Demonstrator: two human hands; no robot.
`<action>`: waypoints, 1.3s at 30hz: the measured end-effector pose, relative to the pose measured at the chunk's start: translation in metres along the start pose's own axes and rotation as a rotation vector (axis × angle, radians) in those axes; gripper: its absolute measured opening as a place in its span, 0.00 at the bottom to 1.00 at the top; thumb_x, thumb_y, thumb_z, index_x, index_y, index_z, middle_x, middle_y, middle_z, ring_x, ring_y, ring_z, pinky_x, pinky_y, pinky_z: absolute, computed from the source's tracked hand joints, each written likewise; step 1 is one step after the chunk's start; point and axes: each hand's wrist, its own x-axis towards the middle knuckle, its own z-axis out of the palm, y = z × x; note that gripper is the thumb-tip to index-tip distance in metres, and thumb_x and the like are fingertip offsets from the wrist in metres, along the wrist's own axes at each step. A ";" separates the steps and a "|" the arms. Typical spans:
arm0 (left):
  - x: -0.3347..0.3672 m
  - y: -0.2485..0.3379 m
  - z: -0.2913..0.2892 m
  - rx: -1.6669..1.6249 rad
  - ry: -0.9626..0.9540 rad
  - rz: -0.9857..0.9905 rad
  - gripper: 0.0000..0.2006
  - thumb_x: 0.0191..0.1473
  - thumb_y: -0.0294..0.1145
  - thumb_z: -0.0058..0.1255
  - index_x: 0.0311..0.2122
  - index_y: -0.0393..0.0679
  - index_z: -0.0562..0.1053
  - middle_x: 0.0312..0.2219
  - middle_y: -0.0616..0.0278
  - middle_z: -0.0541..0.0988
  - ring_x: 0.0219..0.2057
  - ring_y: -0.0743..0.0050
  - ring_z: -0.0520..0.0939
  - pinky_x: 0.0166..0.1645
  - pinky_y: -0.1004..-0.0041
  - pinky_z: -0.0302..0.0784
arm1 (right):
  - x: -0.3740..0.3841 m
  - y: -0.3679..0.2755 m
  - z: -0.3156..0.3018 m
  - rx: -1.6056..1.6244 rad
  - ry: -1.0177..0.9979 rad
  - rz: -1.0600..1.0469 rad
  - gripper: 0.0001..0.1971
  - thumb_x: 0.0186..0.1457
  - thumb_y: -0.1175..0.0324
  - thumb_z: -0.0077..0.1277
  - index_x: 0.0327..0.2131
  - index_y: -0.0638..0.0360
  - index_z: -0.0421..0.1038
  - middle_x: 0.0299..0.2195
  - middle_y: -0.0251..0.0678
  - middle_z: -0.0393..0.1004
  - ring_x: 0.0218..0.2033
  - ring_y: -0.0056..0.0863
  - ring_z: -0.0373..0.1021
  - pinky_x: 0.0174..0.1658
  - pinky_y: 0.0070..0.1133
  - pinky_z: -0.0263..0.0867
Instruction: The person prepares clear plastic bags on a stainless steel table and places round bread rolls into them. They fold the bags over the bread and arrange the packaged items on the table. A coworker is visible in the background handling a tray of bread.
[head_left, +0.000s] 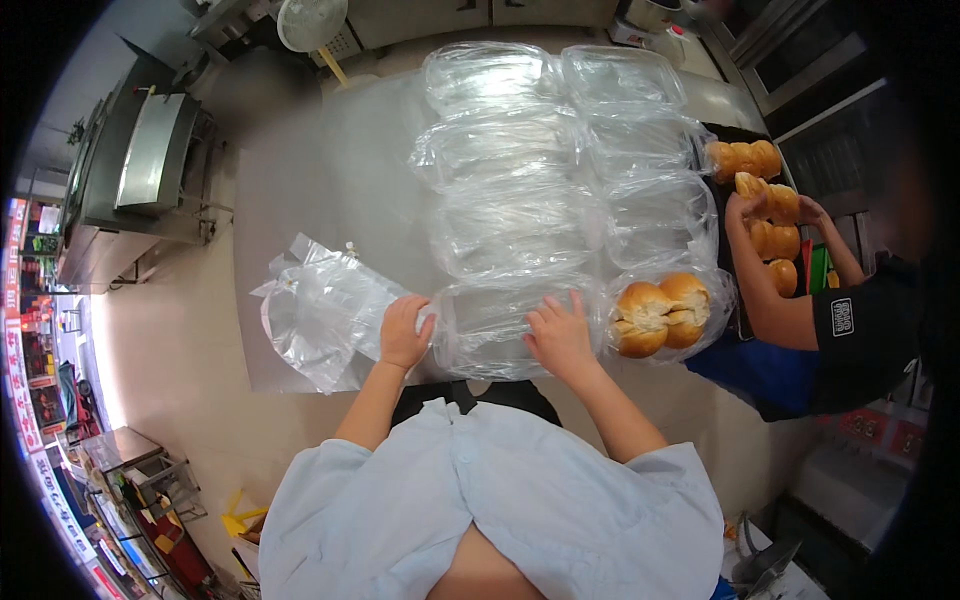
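Note:
A bagged clear plastic tray (490, 322) lies at the near edge of the metal table, between my two hands. My left hand (404, 334) has its fingers curled in at the bag's left end, closed on the thin plastic there. Flat on the right part of the same bag rests my right hand (560, 338), fingers spread. To its right, golden bread rolls (660, 315) sit in another bagged tray. Left of my left hand is a crumpled pile of clear plastic bags (325, 315).
Several bagged clear trays (510, 235) stand in two columns across the metal table (320, 190). At the right, a co-worker's hands (745, 215) hold bread rolls (780, 203) over a dark baking tray with more rolls. A fan (312, 25) stands beyond the far edge.

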 end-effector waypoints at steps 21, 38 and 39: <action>0.004 -0.205 -0.189 0.302 0.064 0.277 0.15 0.47 0.27 0.54 0.44 0.48 0.75 0.46 0.56 0.75 0.50 0.57 0.74 0.50 0.58 0.70 | 0.079 -0.303 0.164 0.101 -0.128 0.249 0.34 0.51 0.50 0.57 0.58 0.54 0.62 0.61 0.51 0.56 0.66 0.45 0.48 0.65 0.46 0.45; -0.099 -0.273 -0.309 -0.302 -0.242 -0.456 0.25 0.47 0.22 0.42 0.54 0.40 0.69 0.50 0.50 0.74 0.47 0.55 0.76 0.50 0.65 0.72 | 0.088 -0.339 0.196 0.168 0.119 0.400 0.24 0.50 0.53 0.55 0.50 0.47 0.69 0.59 0.41 0.62 0.64 0.40 0.53 0.62 0.51 0.44; -0.119 -0.293 -0.308 -0.157 -0.233 -0.411 0.24 0.48 0.22 0.43 0.53 0.38 0.69 0.50 0.49 0.74 0.49 0.54 0.75 0.50 0.64 0.71 | 0.096 -0.342 0.199 0.149 0.123 0.336 0.23 0.50 0.53 0.56 0.49 0.48 0.70 0.58 0.41 0.62 0.63 0.39 0.53 0.62 0.51 0.45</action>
